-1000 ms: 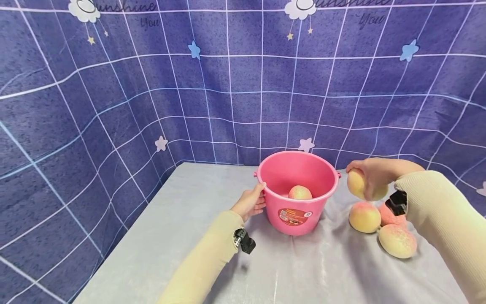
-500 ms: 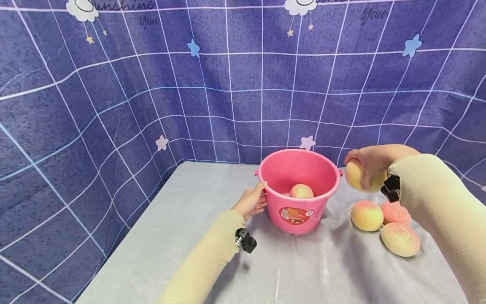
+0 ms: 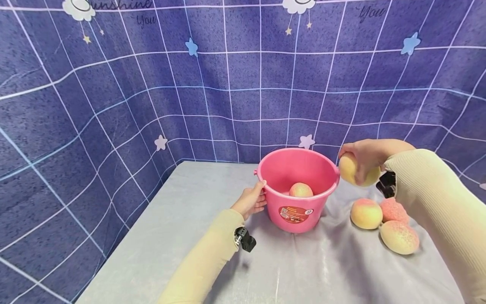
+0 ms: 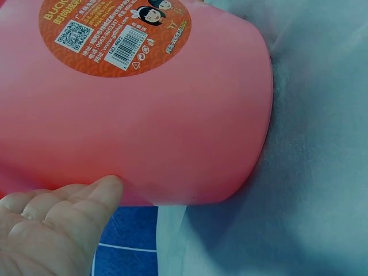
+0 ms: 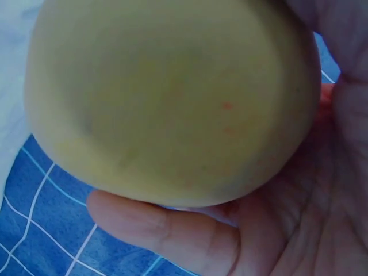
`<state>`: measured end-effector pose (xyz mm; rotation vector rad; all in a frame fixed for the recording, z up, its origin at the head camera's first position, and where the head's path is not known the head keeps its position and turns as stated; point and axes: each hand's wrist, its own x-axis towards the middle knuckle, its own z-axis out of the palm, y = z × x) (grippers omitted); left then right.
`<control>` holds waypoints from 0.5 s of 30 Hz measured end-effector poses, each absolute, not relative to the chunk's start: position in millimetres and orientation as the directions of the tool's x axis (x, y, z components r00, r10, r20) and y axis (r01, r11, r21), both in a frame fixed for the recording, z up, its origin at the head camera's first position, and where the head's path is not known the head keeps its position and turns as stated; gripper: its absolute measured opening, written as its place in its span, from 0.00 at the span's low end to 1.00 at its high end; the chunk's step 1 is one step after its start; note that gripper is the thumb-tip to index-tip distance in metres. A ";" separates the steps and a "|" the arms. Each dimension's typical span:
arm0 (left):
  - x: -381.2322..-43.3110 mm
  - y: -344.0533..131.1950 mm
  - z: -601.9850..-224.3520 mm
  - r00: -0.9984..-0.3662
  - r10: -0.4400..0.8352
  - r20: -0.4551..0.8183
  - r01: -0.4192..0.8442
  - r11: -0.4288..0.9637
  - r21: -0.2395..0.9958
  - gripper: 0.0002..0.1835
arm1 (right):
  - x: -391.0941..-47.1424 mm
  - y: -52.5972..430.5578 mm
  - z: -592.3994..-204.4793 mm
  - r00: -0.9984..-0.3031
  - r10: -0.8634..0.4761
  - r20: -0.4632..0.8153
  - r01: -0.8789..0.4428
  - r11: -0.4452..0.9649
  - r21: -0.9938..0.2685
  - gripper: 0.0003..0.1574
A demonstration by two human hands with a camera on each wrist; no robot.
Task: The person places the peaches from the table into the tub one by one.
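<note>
A pink bucket (image 3: 296,211) with a red oval label stands upright on the cloth, and a peach (image 3: 301,190) shows inside it. My left hand (image 3: 250,201) grips its left rim, thumb over the top and fingers against the outer wall. In the left wrist view those fingers (image 4: 86,201) lie along the bucket's side. With my right hand (image 3: 366,156) I hold a yellow peach (image 5: 167,103) in the air, just beyond the bucket's right rim. The right wrist view has the thumb (image 5: 155,224) along the fruit's edge.
Below the right hand lie a yellow-pink peach (image 3: 366,214), a rough pinkish-red fruit (image 3: 394,210) and a speckled peach (image 3: 399,237), close together. A grey cloth (image 3: 171,228) covers the table. Behind it hangs a blue gridded curtain (image 3: 243,101).
My right hand has risen and moved left toward the bucket with the yellow peach, away from the other fruit. The left hand has kept its hold on the rim.
</note>
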<state>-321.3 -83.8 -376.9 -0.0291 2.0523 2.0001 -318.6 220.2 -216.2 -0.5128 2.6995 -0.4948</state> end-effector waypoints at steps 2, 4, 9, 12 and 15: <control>-321.6 -84.2 -376.3 -0.962 0.174 -0.209 -0.205 0.043 0.978 0.39 | -319.7 218.2 -215.8 -0.874 -0.411 -0.259 -0.293 0.871 -0.394 0.44; -321.8 -84.7 -376.2 -0.962 0.171 -0.214 -0.209 0.045 0.977 0.39 | -320.5 216.3 -215.7 -0.872 -0.421 -0.249 -0.310 0.869 -0.385 0.44; -323.2 -85.8 -377.3 -0.960 0.169 -0.221 -0.216 0.047 0.975 0.39 | -323.2 210.0 -215.2 -0.851 -0.471 -0.231 -0.355 0.841 -0.407 0.44; -323.9 -86.5 -377.4 -0.962 0.167 -0.215 -0.211 0.047 0.976 0.39 | -325.2 203.7 -214.0 -0.837 -0.507 -0.204 -0.399 0.822 -0.406 0.44; -323.2 -86.5 -376.3 -0.963 0.167 -0.214 -0.207 0.058 0.977 0.39 | -327.0 196.3 -212.6 -0.827 -0.528 -0.192 -0.429 0.814 -0.391 0.44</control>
